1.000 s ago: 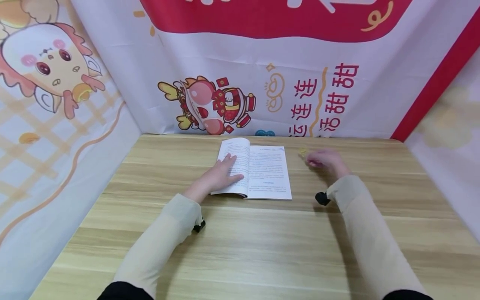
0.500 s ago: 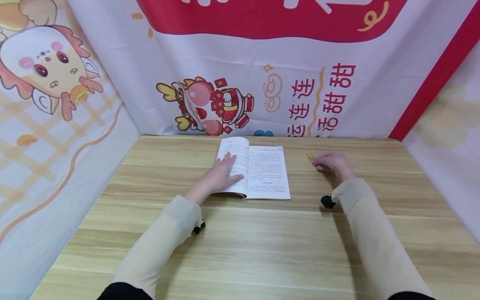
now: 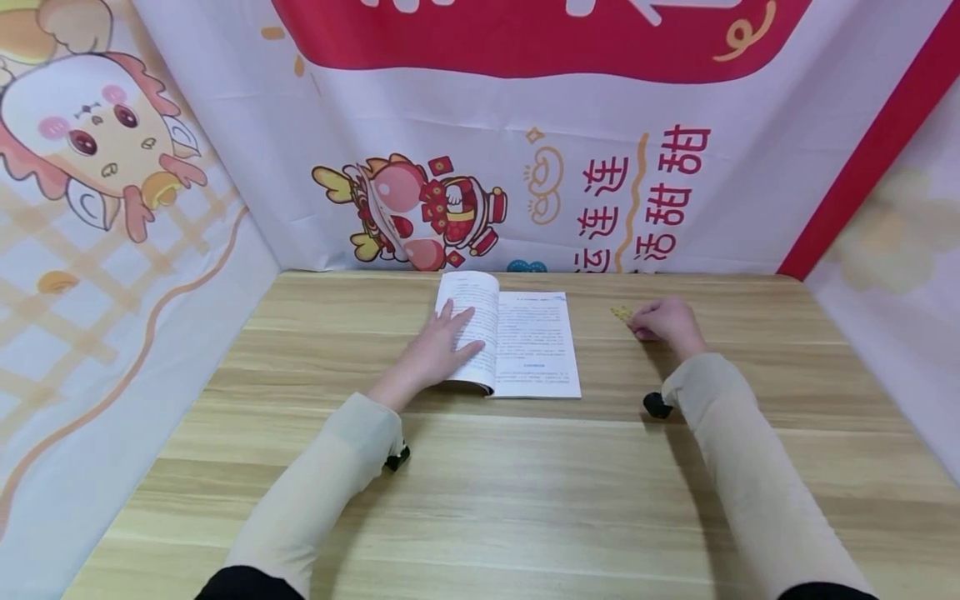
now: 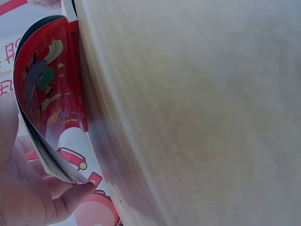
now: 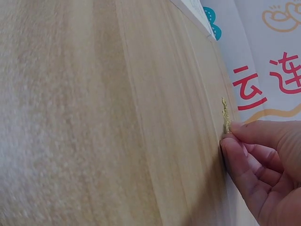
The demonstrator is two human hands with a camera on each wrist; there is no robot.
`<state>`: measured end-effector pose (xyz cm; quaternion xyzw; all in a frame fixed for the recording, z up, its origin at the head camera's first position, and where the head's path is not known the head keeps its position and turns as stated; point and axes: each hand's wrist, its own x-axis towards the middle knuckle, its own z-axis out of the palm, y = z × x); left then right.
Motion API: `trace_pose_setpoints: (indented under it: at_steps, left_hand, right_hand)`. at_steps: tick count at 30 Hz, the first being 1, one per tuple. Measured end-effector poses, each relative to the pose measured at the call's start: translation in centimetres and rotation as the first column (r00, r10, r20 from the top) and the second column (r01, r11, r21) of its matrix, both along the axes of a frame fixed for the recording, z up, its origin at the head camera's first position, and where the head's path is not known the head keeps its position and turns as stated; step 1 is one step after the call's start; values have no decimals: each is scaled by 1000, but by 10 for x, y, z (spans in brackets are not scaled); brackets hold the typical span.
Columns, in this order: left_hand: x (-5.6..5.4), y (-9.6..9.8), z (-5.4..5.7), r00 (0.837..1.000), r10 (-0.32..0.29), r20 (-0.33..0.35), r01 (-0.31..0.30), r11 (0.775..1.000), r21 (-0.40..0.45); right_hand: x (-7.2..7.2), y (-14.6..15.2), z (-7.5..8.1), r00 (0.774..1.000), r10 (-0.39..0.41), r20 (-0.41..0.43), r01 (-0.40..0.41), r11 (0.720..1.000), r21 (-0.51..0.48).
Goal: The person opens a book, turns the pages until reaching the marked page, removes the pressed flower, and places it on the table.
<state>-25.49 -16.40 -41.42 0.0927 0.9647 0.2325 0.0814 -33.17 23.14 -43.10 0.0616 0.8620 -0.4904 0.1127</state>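
A paperback book (image 3: 536, 346) lies spread at the back of the table, its printed pages facing up. My left hand (image 3: 435, 354) rests on the left page with fingers spread and straight, thumb toward the spine. In the left wrist view the red illustrated cover (image 4: 47, 80) curves up off the tabletop under that hand. To the right of the book, my right hand (image 3: 666, 323) pinches a thin gold openwork bookmark (image 5: 225, 113) by one end between thumb and index finger. Its patterned end points left toward the book, and the pinched end is hidden by the fingertips.
The wood-grain table (image 3: 525, 500) meets a white cloth backdrop (image 3: 285, 150) with red lettering and cartoon figures right behind the book. Another printed cloth (image 3: 135, 275) borders the left side. Small black devices (image 3: 657, 406) hang beneath both wrists.
The right hand and the bookmark have shifted a little to the right, away from the book, then held nearly still. The left fingers have moved slightly on the page.
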Motion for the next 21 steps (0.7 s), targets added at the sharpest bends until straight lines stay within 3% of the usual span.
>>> trace_pose_setpoints:
  at_steps: [6,9,15,18,21]
  left_hand:
    - [0,2,6,1000,-8,13,8,1000,18]
    - [0,3,11,1000,-7,5,7,1000,-15]
    - [3,11,31,994,-48,-96,37,993,-114]
    - [8,21,45,977,-101,-190,80,990,-112]
    - [15,34,56,938,-163,-305,160,987,-35]
  right_hand:
    - [3,2,2,1000,0,11,0,1000,-11]
    - [5,1,3,1000,-2,11,2,1000,-26]
    - [11,-7,10,991,53,-120,-45,997,70]
    - [13,-13,14,981,76,-179,-56,992,110]
    - [15,-18,19,976,93,-198,-78,994,81]
